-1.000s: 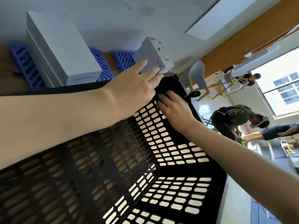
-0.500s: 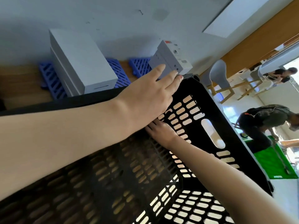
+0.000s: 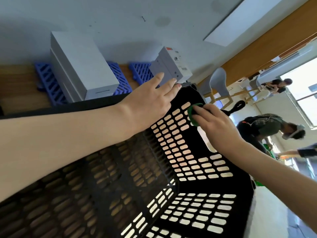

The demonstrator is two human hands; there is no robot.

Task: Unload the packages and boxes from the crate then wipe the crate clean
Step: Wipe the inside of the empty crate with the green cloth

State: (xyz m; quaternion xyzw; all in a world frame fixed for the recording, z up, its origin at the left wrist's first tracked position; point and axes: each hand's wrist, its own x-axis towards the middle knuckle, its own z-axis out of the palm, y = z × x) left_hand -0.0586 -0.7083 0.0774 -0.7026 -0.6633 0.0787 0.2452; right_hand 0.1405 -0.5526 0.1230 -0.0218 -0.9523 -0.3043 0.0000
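Both hands reach into the black crate, which lies tipped on the tabletop. The left hand is flat and open, fingers stretched out, resting on the crate's top edge near the corner. The right hand is curled around a green scrubber, pressing it against the holey side wall. Two white boxes sit on blue mats behind the crate.

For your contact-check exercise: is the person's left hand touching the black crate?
Touching. The head view shows the left hand laid flat over the black crate at its top rim, palm on the plastic, with no gap visible.
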